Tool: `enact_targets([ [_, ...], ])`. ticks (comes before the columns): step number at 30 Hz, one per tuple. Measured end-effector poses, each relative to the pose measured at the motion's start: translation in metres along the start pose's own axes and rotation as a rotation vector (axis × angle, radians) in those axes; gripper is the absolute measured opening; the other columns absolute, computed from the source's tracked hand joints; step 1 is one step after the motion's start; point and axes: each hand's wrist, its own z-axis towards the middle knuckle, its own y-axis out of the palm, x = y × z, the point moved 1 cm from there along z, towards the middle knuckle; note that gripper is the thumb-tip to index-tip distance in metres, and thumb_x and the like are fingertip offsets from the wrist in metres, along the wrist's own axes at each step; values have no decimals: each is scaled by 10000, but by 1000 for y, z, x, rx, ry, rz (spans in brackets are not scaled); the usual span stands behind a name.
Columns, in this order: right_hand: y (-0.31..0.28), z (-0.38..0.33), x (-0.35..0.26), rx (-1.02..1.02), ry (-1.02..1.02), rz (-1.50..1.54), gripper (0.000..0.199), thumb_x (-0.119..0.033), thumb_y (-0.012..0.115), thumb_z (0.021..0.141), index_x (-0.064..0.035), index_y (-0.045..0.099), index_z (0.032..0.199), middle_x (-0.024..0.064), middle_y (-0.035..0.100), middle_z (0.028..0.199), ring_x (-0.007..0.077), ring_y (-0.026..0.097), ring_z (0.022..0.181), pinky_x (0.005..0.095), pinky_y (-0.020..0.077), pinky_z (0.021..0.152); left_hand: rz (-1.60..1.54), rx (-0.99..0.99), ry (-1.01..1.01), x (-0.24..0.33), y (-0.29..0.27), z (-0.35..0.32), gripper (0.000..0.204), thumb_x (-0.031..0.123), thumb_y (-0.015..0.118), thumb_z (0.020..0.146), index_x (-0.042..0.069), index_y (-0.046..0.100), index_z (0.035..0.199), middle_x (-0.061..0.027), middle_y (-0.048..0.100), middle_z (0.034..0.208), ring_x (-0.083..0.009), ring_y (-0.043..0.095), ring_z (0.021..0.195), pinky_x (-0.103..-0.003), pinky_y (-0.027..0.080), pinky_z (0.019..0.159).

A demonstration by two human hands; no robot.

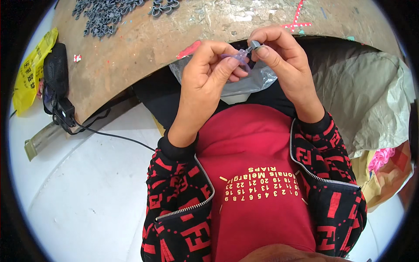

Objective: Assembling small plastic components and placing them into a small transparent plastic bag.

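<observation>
Between thumb and fingers, my left hand point(212, 65) pinches a translucent purple plastic piece point(241, 56); its exact kind is unclear. My right hand point(283, 54) is closed on a small grey plastic part point(254, 44). The two pieces meet or nearly meet between my fingertips; I cannot tell whether they are joined. Both hands are raised at the near edge of the worn wooden table point(144, 41). Below them, a translucent plastic bag point(257, 81) lies over my lap.
Dark grey clip-like parts point(104, 15) are heaped at the table's far left. Yellow bag point(32, 74) and black mesh pouch point(56, 72) hang by the left edge, with a black cable point(118, 136) trailing. A large grey-green sack point(362, 96) stands right, beside pink items point(381, 159).
</observation>
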Motion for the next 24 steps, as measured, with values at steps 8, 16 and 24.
enact_targets([
  [8, 8, 0, 1, 21, 4, 11, 196, -79, 531, 886, 8, 523, 1061, 24, 544, 958, 84, 525, 830, 220, 431, 754, 448, 4, 177, -3, 5, -1, 128, 84, 501, 905, -19, 551, 961, -77, 624, 851, -137, 630, 714, -234, 493, 634],
  [16, -3, 0, -7, -4, 45, -34, 230, -49, 541, 870, 11, 543, 1092, 37, 577, 960, 88, 540, 871, 217, 436, 768, -171, -111, -143, -3, -1, -1, 215, 168, 452, 942, -11, 524, 1037, -126, 628, 858, -145, 622, 706, -246, 502, 648],
  [24, 1, -1, -12, -31, -29, -148, 218, -1, 555, 842, 18, 559, 1059, 49, 560, 969, 106, 537, 883, 234, 421, 796, -166, -66, -139, -1, 7, -3, 190, 155, 454, 940, -8, 520, 1013, -126, 624, 838, -137, 613, 700, -244, 501, 642],
])
